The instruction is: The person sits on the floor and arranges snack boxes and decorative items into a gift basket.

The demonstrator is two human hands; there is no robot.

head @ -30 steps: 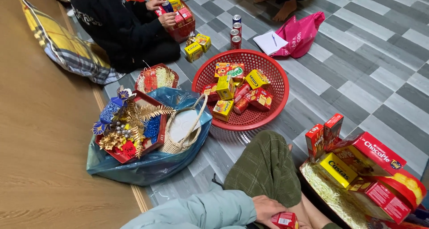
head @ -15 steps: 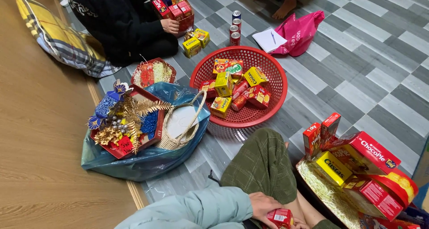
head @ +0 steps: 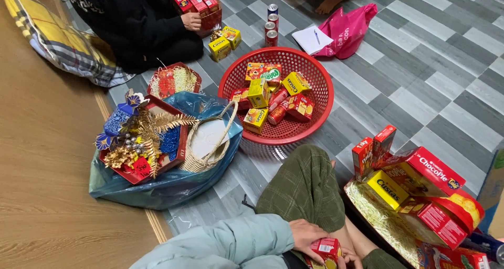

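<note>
Small red box (head: 324, 248) gripped in left hand (head: 307, 236) at six o'clock, maybe right fingers (head: 350, 258) helping underneath, hard to tell.

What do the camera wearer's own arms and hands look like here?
The left arm wears a puffy, pale mint-green jacket sleeve that ends at the wrist. The left hand is bare, with no glove, ring or watch showing. Of the right hand, only bare fingers show at the bottom edge.

Small red box (head: 324, 249) with a pale printed label, tilted, held low over the lap, fingers wrapped over its left side and beneath it; lower edge cut off.
</note>
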